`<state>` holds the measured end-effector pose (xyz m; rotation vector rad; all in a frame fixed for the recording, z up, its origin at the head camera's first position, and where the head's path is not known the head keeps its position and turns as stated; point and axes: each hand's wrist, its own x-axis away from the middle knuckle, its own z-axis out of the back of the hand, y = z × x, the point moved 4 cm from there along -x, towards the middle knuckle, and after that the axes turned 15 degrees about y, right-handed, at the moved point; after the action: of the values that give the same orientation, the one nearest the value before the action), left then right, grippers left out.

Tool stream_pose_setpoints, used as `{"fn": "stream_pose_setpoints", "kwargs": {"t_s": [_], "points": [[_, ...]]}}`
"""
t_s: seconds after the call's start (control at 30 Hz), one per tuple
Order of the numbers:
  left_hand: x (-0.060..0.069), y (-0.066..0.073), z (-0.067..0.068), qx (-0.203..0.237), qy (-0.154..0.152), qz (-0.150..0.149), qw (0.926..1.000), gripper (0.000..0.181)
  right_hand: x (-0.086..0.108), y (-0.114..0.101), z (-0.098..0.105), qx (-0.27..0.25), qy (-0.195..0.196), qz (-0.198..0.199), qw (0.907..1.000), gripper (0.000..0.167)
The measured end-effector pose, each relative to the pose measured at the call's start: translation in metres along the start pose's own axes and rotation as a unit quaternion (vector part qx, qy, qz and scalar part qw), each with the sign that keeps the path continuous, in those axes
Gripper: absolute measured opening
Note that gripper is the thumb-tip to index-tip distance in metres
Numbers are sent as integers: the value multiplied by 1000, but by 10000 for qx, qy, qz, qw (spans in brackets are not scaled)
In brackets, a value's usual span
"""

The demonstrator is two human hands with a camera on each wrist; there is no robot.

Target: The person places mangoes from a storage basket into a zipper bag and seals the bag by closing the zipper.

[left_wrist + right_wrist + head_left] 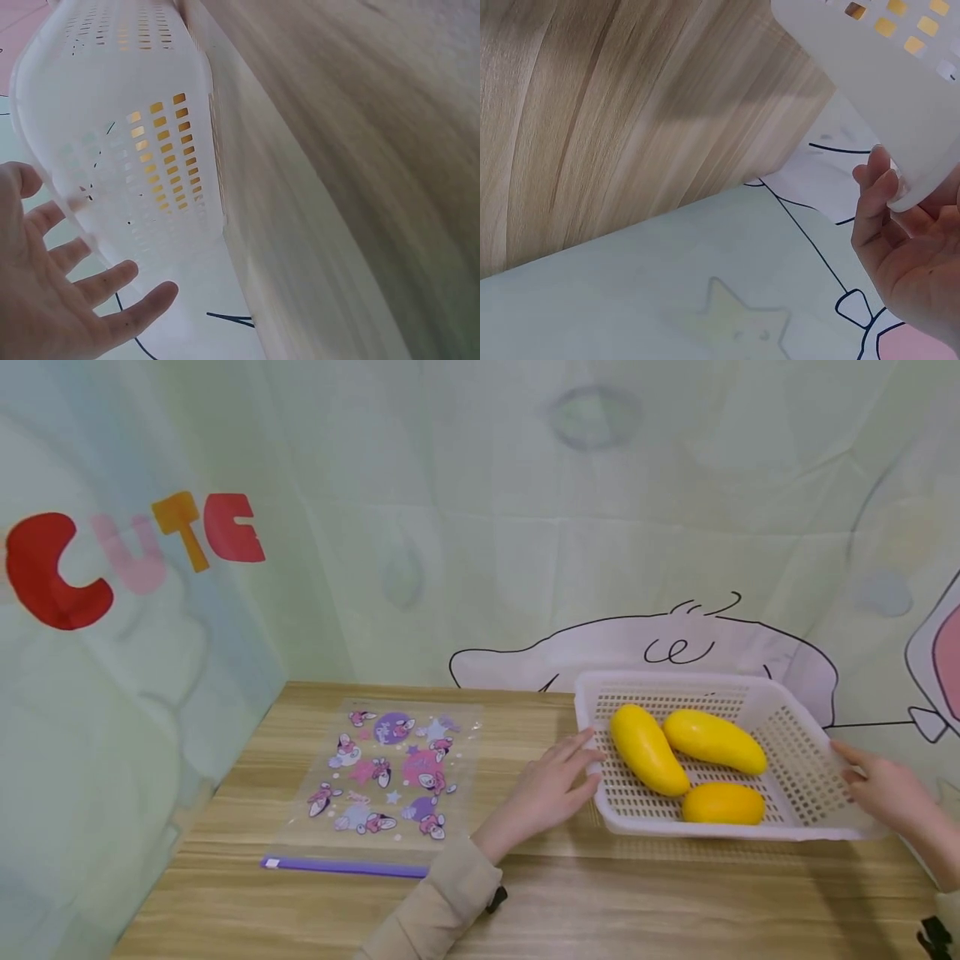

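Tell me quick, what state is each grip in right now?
Left grip: open, at the edge of the basket.
Right grip: closed, holding the basket.

The word "CUTE" (141, 580) stands in coloured capitals on the left backdrop (97, 727).

1. i can see the left hand (56, 281), fingers spread, at a white basket's rim (43, 176).
2. something yellow (163, 135) shows through the basket's slots.
3. wood-grained worktop (337, 150) runs alongside.
4. thin black lines (229, 318) mark the pale backdrop (199, 341).
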<state>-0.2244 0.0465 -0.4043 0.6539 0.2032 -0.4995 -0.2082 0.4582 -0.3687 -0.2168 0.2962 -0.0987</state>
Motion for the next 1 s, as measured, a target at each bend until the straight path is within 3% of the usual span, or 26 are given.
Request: {"fn": "stream_pose_setpoints", "kwargs": {"t_s": [1.0], "points": [[19,-6,17,-182,24,-76,9998,46,12,-23,-2,-231,-220,2,9995,50]]}}
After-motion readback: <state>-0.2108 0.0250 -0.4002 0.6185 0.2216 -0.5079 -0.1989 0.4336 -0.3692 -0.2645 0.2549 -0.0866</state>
